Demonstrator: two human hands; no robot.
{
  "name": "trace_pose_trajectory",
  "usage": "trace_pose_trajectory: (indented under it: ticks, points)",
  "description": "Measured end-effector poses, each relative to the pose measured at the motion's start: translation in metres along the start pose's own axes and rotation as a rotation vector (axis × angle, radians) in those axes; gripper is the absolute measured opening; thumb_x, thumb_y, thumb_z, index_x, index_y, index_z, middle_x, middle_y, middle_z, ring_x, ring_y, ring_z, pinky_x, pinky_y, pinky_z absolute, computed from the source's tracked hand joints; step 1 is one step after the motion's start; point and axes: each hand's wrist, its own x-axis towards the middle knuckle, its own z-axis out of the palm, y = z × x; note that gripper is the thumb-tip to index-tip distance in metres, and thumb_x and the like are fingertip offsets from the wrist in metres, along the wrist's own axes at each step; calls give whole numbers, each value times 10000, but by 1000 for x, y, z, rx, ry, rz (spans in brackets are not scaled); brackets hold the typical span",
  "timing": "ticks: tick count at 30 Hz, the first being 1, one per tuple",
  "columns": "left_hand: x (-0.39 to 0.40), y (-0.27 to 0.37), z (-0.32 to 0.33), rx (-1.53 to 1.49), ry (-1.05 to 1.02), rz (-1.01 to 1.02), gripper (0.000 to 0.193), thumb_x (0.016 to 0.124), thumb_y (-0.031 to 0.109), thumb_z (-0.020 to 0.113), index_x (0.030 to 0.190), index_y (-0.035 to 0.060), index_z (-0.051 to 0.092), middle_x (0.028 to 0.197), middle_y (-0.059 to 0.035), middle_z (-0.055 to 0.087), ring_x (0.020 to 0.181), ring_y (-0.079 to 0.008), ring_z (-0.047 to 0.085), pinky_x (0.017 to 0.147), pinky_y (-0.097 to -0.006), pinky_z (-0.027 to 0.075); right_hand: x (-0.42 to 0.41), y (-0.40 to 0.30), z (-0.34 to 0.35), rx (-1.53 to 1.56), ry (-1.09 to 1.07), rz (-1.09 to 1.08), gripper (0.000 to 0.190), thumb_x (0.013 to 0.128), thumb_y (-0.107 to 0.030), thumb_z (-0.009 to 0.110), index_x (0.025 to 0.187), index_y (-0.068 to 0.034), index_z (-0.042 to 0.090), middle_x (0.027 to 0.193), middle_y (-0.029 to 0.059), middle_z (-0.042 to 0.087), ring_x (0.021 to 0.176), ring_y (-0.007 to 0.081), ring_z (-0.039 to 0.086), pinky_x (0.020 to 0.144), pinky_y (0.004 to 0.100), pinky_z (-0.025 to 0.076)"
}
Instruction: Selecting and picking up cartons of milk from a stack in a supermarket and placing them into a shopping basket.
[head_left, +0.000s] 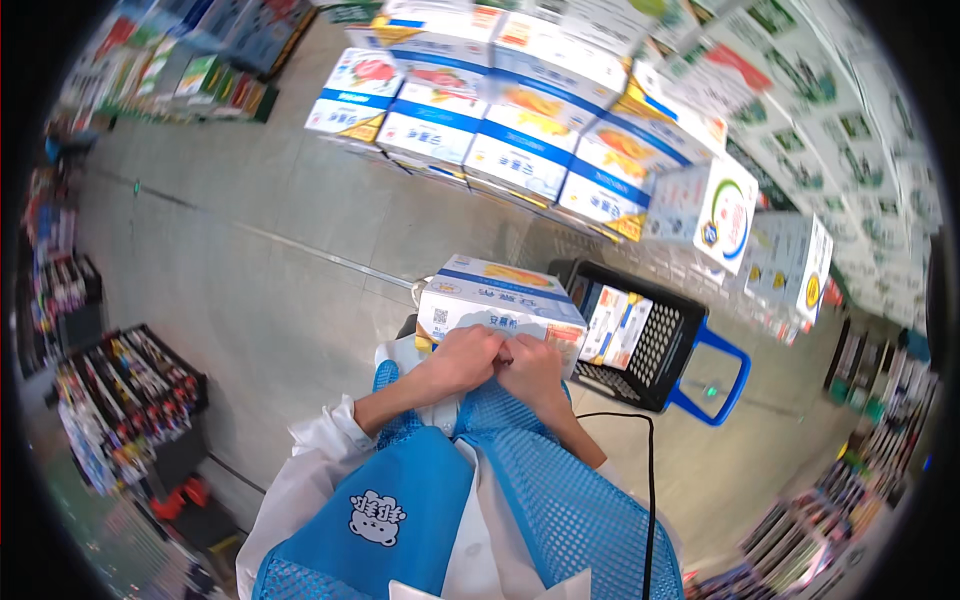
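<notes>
In front of my waist is a white and blue cardboard carton with a picture of yellow fruit, a printed code and writing on it. My left hand and my right hand meet at the middle of its near side. The fingers of both are curled in against the cardboard; what exactly they pinch there is hidden. Just right of the carton stands a black shopping basket with a blue handle. A white and orange printed package lies inside the basket.
Beyond the carton, similar cartons are stacked in rows. White and green cartons rise at the upper right. Display racks of small packages stand at the left, with packed shelves at the lower right. A black cable hangs beside my vest.
</notes>
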Motion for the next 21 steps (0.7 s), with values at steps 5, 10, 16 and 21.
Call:
trace_pose_trajectory:
  ticks: [5,10,16,21]
  points:
    - [-58,-43,-22,-99,76,-43,144,734,57,591,866,26,641,880,-160,668,896,-357,639,773,-450,531,22,-56,33,-29,-242,-24,126,645,-156,712,645,-94,602,626,73,575,585,307,601,510,436,478]
    - [-109,-93,-35,-73,135,-105,143,741,66,593,871,30,642,907,-162,668,905,-358,636,786,-449,529,34,-108,82,-28,-307,-57,131,664,-161,708,675,-74,611,675,87,593,651,322,613,569,447,498]
    - [-153,-131,-66,-110,207,-187,153,749,81,587,879,22,643,920,-190,664,914,-362,635,790,-457,528,59,-161,116,14,-369,-83,96,683,-127,690,724,-63,630,746,106,605,730,315,621,631,427,509]
    - [-166,-158,-89,-217,261,-248,162,761,85,570,888,33,656,918,-198,669,912,-366,638,794,-465,523,87,-180,140,42,-408,-174,106,682,-119,690,736,-61,620,768,105,602,746,316,620,643,420,509]
